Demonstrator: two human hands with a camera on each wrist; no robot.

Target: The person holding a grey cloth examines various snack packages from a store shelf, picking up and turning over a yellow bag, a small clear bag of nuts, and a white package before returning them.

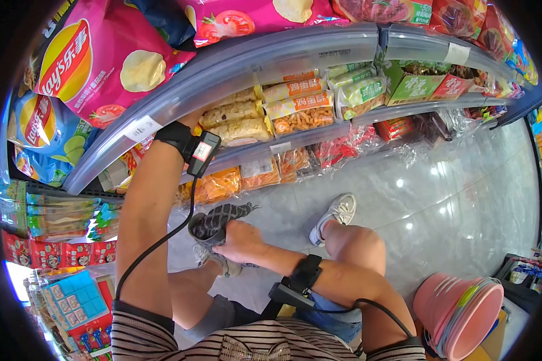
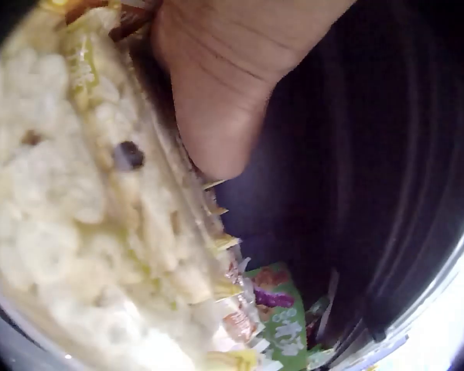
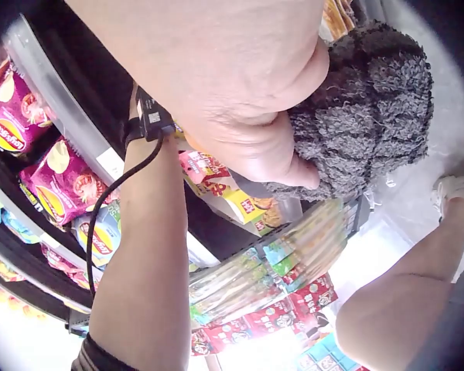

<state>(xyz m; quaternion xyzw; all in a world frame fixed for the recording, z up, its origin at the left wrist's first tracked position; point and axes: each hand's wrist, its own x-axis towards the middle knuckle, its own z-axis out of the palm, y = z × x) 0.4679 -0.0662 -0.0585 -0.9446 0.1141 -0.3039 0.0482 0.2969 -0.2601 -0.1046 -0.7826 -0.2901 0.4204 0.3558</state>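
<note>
In the head view the right hand [image 1: 241,242] grips a dark grey checked cloth [image 1: 214,222], bunched up above the floor; the right wrist view shows the thumb pressed against the fuzzy cloth [image 3: 363,116]. The left hand [image 1: 191,118] reaches into the shelf compartment, mostly hidden behind the wrist camera and the shelf's clear front edge. Beside it lie pale puffed snack bars in clear wrapping [image 1: 241,129]. From the left wrist the left hand [image 2: 224,85] appears against the side of these packs [image 2: 69,201]; its fingertips are largely hidden.
Large chip bags [image 1: 96,60] fill the upper shelf. Orange-labelled snack packs [image 1: 301,111] and a green box [image 1: 412,87] stand farther right. Orange packs [image 1: 220,185] lie on the tier below. Pink buckets [image 1: 457,313] stand on the floor at lower right; hanging packets [image 1: 60,254] are at the left.
</note>
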